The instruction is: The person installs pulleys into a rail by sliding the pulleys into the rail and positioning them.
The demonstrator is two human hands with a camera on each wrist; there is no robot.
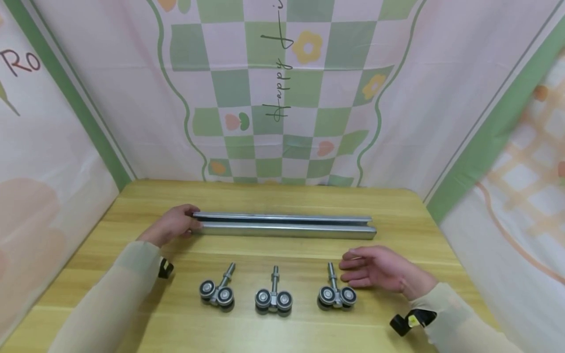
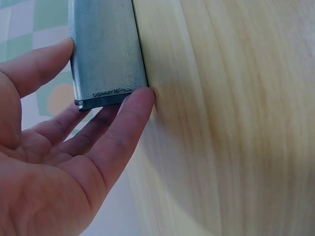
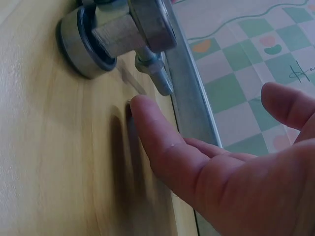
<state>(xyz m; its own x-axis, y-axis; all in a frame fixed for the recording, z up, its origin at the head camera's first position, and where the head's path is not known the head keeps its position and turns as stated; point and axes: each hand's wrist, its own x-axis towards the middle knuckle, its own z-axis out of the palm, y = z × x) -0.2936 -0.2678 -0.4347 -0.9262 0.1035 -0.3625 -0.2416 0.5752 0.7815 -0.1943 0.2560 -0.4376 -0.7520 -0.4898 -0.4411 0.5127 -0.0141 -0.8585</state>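
A long silvery metal channel rail (image 1: 287, 231) lies across the table, its slot facing up and toward the back. My left hand (image 1: 176, 225) grips the rail's left end, thumb on one side and fingers at the other, as the left wrist view shows on the rail end (image 2: 106, 54). Three trolley rollers stand in a row in front of the rail: a left one (image 1: 216, 295), a middle one (image 1: 273, 300) and a right one (image 1: 337, 297). Each has black-ringed wheels and a threaded bolt. Beside the right roller's bolt, my right hand (image 1: 381, 271) has extended fingers and holds nothing.
The wooden table (image 1: 265, 196) has its back edge against a checkered cloth backdrop (image 1: 265, 88). Cloth walls rise at left and right. Black wrist devices (image 1: 166, 268) sit on both sleeves.
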